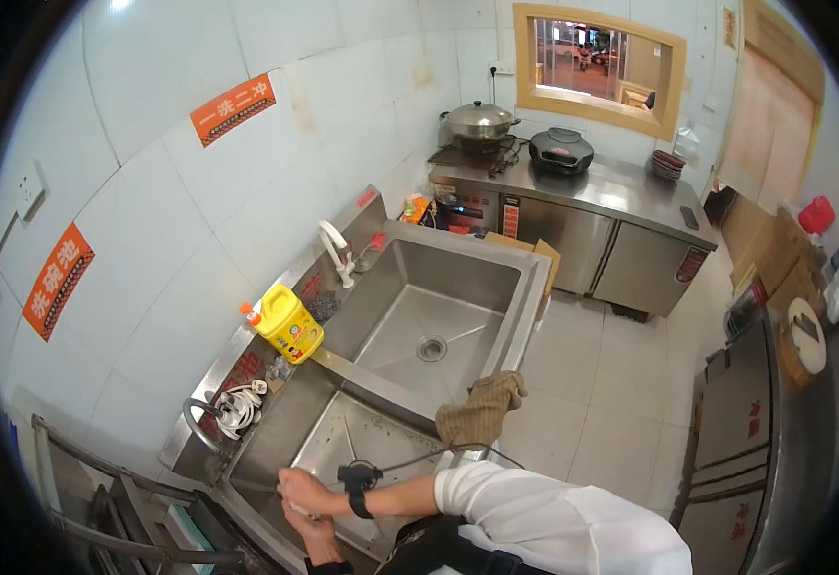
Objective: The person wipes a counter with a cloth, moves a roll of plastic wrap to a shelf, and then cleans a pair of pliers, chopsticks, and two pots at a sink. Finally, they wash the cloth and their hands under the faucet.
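My right hand point(304, 493) is over the left side of the near sink basin point(381, 422), fingers curled in. Just below it my left hand point(314, 533) meets it, its fingers partly covered. A small pale patch shows between the two hands; I cannot make out what it is. A black strap with a small device point(359, 479) sits on my right wrist, and a thin cable runs from it. Close by, a curved metal faucet point(201, 426) and a coiled white hose point(237, 410) are at the basin's back edge.
A yellow jug point(288, 324) stands by the divider between the basins. The far basin point(439, 307) has a white faucet point(336, 254). A brown cloth point(482, 410) drapes over the front rim. A metal rack point(122, 489) stands at left. The back counter holds a lidded pot point(480, 122).
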A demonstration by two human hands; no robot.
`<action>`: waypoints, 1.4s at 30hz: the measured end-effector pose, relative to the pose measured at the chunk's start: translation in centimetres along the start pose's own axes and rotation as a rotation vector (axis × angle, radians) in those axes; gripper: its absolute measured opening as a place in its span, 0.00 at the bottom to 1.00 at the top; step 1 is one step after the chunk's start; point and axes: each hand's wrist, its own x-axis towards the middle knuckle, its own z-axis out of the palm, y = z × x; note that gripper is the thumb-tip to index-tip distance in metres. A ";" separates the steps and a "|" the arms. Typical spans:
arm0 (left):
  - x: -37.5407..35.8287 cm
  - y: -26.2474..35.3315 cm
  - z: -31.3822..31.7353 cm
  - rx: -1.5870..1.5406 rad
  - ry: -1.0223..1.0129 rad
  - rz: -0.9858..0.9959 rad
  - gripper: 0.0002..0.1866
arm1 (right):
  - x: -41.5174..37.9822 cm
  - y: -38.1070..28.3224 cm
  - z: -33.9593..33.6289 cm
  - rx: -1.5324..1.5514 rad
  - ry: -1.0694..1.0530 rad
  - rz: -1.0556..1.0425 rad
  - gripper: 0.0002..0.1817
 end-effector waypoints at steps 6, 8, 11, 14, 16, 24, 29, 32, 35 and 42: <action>1.3 -0.5 -3.0 -0.114 -0.073 -0.112 0.19 | 2.2 4.0 -3.1 0.397 -0.486 0.629 0.24; 0.5 -0.7 -2.5 -0.004 -0.072 -0.068 0.20 | 3.9 4.8 -4.0 0.511 -0.716 0.813 0.30; -1.5 1.4 -0.7 0.185 -0.153 -0.185 0.25 | 5.5 5.2 -2.8 -0.084 -0.423 0.025 0.26; -0.7 2.3 -0.7 -0.325 -0.319 -0.369 0.28 | 0.4 -2.2 -2.9 -0.319 -0.474 -0.203 0.18; 1.2 1.2 -2.6 -0.164 -0.491 -0.127 0.28 | -4.8 -6.8 -3.4 -0.458 -0.050 -0.604 0.14; 0.7 -3.7 -2.1 0.475 -0.213 0.422 0.25 | 2.6 1.3 -1.2 -0.193 0.160 -0.097 0.09; 7.2 -2.9 -8.6 -0.266 -0.709 -0.110 0.23 | -4.3 -2.8 -0.7 -0.214 -0.044 -0.548 0.08; 8.1 -5.0 -7.2 -0.051 -0.664 0.031 0.20 | -2.2 1.2 5.4 -0.507 -0.079 0.045 0.09; 2.2 -2.5 -3.8 0.015 -0.316 -0.006 0.16 | 2.9 0.9 -1.7 -0.055 -0.144 -0.552 0.04; -1.9 2.0 -0.1 -0.026 -0.338 0.389 0.14 | -3.3 -5.2 -0.7 -0.239 -0.124 -0.501 0.10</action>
